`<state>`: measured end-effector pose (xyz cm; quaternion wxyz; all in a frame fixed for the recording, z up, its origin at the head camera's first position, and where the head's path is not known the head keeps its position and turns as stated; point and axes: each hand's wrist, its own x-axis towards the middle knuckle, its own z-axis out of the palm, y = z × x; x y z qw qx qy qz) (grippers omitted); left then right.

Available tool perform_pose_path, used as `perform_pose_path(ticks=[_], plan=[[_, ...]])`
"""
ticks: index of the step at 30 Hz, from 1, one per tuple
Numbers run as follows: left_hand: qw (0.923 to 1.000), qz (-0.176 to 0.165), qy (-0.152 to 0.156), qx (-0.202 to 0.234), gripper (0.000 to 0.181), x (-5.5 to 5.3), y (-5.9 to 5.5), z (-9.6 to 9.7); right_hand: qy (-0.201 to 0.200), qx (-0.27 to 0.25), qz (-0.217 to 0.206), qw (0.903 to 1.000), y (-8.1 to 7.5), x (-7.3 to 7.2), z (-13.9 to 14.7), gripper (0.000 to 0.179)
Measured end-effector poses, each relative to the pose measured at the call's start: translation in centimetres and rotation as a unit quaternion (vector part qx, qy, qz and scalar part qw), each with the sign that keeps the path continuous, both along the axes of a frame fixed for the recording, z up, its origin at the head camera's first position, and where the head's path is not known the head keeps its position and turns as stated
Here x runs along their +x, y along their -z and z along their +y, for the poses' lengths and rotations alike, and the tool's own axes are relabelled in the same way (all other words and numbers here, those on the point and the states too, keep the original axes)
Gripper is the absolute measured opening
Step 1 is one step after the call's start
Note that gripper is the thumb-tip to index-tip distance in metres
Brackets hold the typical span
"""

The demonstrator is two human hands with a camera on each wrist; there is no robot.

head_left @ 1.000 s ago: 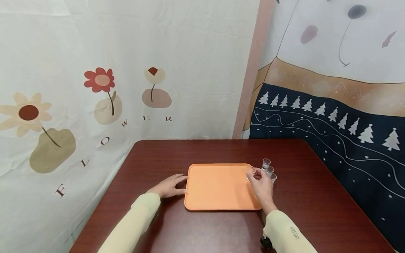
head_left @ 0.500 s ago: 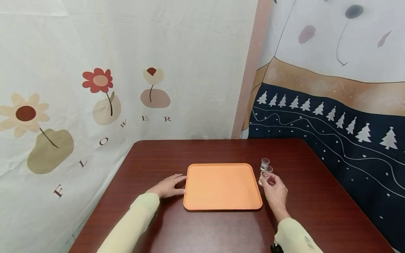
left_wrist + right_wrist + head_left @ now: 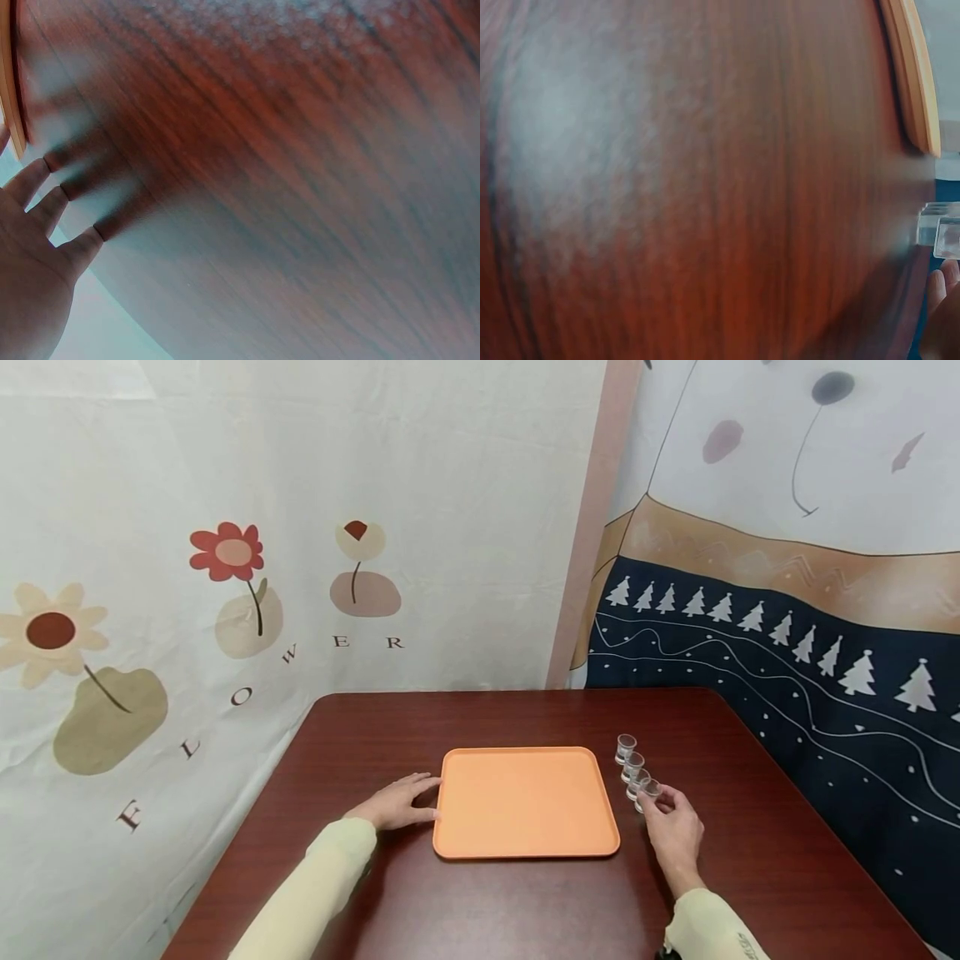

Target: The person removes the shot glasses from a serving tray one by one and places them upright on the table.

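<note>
In the head view my right hand [image 3: 675, 833] pinches a small clear shot glass [image 3: 650, 790] between thumb and fingers at the near end of a slanting row. Three like it stand beyond: a far shot glass [image 3: 626, 748], a middle one and a nearer one that the held glass partly overlaps. The right wrist view shows the held glass [image 3: 949, 238] at its right edge, above the fingertips [image 3: 936, 286]. My left hand [image 3: 397, 802] lies at the left edge of an orange tray [image 3: 525, 802], its fingers spread and fingertips right at the rim.
The tray lies flat on a dark red-brown wooden table [image 3: 480, 902], left of the glasses. Behind the table hangs a pale cloth [image 3: 465, 527] with flower prints. A dark blue cloth [image 3: 712, 677] with tree prints hangs at the right.
My right hand has carried the shot glass from over the tray's right side rightward and nearer, to the near end of the row. The left hand stays at the tray's edge.
</note>
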<state>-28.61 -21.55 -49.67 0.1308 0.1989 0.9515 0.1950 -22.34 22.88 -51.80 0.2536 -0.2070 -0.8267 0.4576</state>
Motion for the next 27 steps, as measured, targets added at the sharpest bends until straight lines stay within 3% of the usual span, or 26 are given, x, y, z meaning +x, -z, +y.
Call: perform_pose_path(ticks=[13,20,27], plan=[[1.0000,0.002,0.001,-0.001,0.071,-0.02,-0.04,0.05,-0.017,-0.002,-0.022,0.9996,0.64,0.11,0.01,0.040],[1.0000,0.004,-0.001,-0.006,0.072,-0.04,-0.03,0.06,-0.026,-0.019,-0.018,0.9993,0.41,0.03,-0.12,0.056],[1.0000,-0.003,-0.004,-0.005,0.072,-0.05,0.00,0.11,-0.025,-0.009,-0.006,0.9996,-0.01,-0.22,-0.06,0.058]])
